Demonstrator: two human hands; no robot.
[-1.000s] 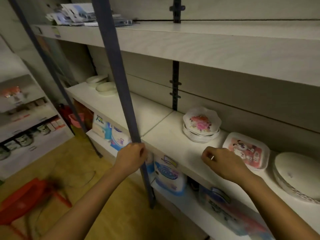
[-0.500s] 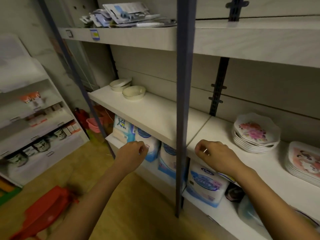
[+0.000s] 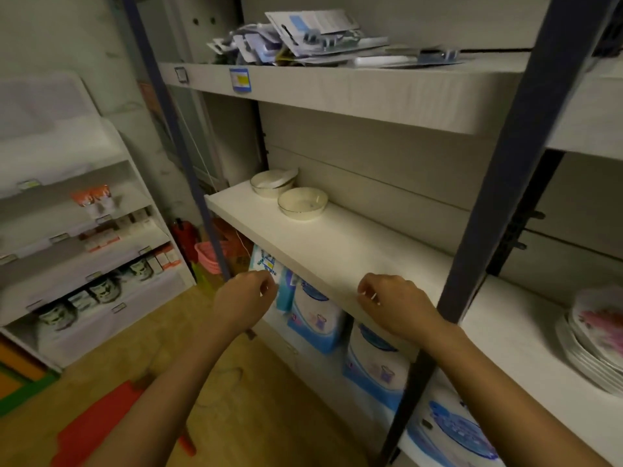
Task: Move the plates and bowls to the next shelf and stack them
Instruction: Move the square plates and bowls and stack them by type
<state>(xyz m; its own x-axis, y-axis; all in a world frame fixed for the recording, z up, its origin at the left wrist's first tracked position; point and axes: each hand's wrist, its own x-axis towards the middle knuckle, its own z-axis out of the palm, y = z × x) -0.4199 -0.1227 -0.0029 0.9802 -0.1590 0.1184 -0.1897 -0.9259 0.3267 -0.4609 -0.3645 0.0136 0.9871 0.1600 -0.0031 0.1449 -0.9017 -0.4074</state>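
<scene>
The left hand (image 3: 247, 299) is curled into a loose fist with nothing in it, hanging in the air just in front of the white shelf (image 3: 340, 251) edge and touching nothing that can be made out. The right hand (image 3: 392, 306) is likewise loosely closed and empty, its knuckles over the shelf's front lip; whether it rests on the board cannot be told. Just to its right a dark blue upright post (image 3: 485, 237) crosses the view and divides this bay from the next. On the far left end of the shelf stand two pale bowls: the nearer bowl (image 3: 302, 202) sits upright and appears empty, and behind it, almost touching, is a second bowl (image 3: 271, 183) with what looks like a plate or lid lying tilted across its top. Beyond the post, at the right edge, a stack of floral plates (image 3: 595, 338) sits on the neighbouring shelf board (image 3: 515, 338), partly cut off by the frame. Under the shelf, blue and white tissue packs (image 3: 318, 320) stand side by side. The board above carries a heap of carded packets (image 3: 303, 38). To the left is a white display rack (image 3: 77, 237) holding small boxes.
</scene>
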